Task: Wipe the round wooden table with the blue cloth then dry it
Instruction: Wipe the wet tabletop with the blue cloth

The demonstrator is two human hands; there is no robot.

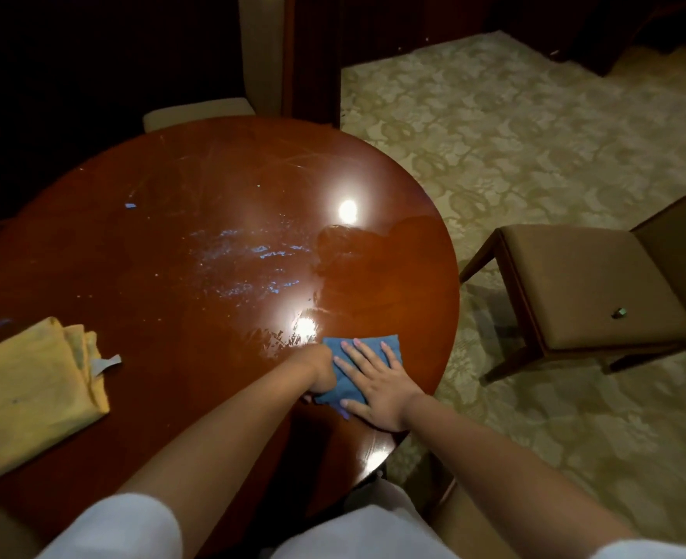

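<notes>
Left hand (322,371) (fingers hidden) grips blue cloth (359,353).

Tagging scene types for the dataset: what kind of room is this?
Likely a hotel room or formal sitting room: polished round wooden table, floral-patterned carpet, and upholstered wooden chair beside it.

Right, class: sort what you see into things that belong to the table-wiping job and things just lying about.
Belongs to the job:
round wooden table
blue cloth, under the right hand, gripped by the left hand
folded yellow cloth, probably for drying

Just lying about:
chair
patterned carpet
</notes>
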